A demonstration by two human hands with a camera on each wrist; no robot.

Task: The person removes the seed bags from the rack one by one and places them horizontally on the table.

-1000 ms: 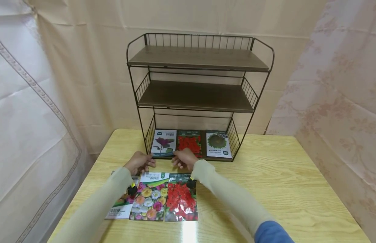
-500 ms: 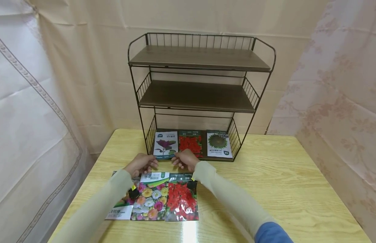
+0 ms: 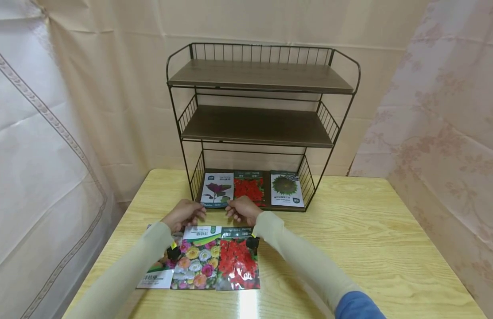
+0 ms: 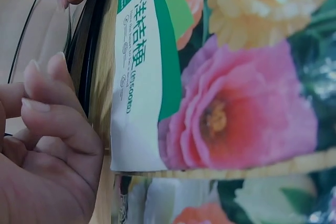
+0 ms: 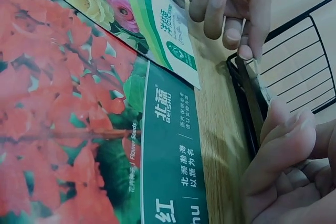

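While wrist views hide it, both hands (image 3: 214, 212) (fingertips) touch purple-plant packet (image 3: 216, 190).

A three-tier black wire rack with brown wooden shelves (image 3: 262, 128) stands at the back of the pale wooden table (image 3: 370, 239). On its bottom tier lie three seed packets side by side — the purple-leaf packet (image 3: 217, 189) left, the red-flower packet (image 3: 249, 189) in the middle, the sunflower packet (image 3: 286, 189) right. Before the rack lie three more — a partly covered white-edged packet (image 3: 156, 274) leftmost, the mixed-blossom packet (image 3: 196, 259) next, the red-bloom foil packet (image 3: 238, 261) rightmost.
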